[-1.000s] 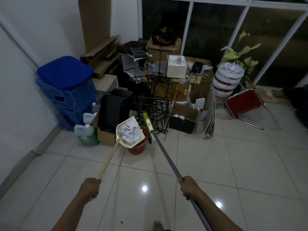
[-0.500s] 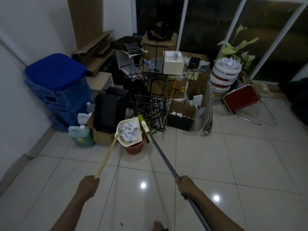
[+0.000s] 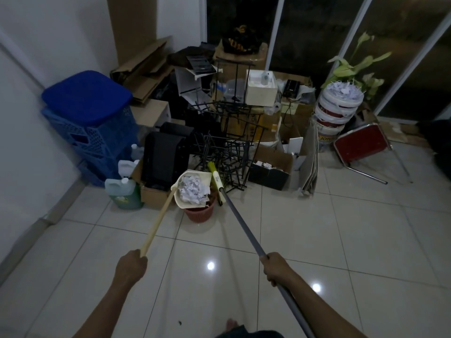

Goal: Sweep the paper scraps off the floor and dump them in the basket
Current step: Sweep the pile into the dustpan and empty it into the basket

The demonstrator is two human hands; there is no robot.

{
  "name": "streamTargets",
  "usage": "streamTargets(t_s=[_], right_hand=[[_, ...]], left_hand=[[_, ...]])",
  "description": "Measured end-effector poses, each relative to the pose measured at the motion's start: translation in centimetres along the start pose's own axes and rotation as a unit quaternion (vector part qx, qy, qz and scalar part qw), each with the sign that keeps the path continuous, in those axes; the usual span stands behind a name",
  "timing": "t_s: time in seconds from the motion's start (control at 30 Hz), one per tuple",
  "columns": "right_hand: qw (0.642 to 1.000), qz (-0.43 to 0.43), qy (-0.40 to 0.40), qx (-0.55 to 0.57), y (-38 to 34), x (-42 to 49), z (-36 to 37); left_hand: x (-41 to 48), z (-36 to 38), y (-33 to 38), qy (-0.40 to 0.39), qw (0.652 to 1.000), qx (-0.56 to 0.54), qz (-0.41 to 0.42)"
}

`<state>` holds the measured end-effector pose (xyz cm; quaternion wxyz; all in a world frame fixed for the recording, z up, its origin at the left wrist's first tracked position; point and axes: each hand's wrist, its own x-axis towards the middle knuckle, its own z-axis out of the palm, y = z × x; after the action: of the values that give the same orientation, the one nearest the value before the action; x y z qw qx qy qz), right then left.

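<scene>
My left hand (image 3: 130,265) grips the end of a long wooden handle that carries a cream dustpan (image 3: 189,203). The pan is full of white paper scraps (image 3: 194,189) and hangs tilted directly over a small red basket (image 3: 200,212) on the floor. My right hand (image 3: 274,268) grips the grey pole of a broom (image 3: 241,226). Its yellow and white head reaches past the right side of the basket, in front of black wire racks.
Clutter fills the far side: a blue crate stack (image 3: 90,123) at left, a green jug (image 3: 124,192), cardboard boxes, black wire racks (image 3: 224,147), stacked buckets (image 3: 338,111) topped with paper, a tipped red chair (image 3: 361,145). White tiled floor (image 3: 317,240) lies between me and the pile.
The dustpan has moved a little further over the red basket and tilted. Both hands keep their grips. The view has shifted slightly.
</scene>
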<state>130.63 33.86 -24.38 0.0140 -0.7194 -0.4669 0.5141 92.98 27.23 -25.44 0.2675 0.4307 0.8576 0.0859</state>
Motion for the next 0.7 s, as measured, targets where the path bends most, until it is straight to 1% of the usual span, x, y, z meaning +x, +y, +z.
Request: streamTargets(t_s=[0.1, 0.27, 0.5, 0.7], right_hand=[[1.0, 0.002, -0.002, 0.002, -0.2, 0.1, 0.0], [1.0, 0.011, -0.003, -0.001, 0.1, 0.3, -0.5], [1.0, 0.011, 0.002, -0.003, 0.9, 0.1, -0.9], [1.0, 0.012, -0.001, -0.016, 1.5, 0.0, -1.2]], left_hand=[[-0.3, 0.8, -0.7, 0.02, 0.999, 0.027, 0.024], [-0.9, 2.1, -1.9, 0.05, 0.998, 0.021, 0.04], [-1.4, 2.8, -2.2, 0.054, 0.996, 0.049, 0.042], [-2.0, 3.6, -2.4, 0.06, 0.996, 0.047, 0.04]])
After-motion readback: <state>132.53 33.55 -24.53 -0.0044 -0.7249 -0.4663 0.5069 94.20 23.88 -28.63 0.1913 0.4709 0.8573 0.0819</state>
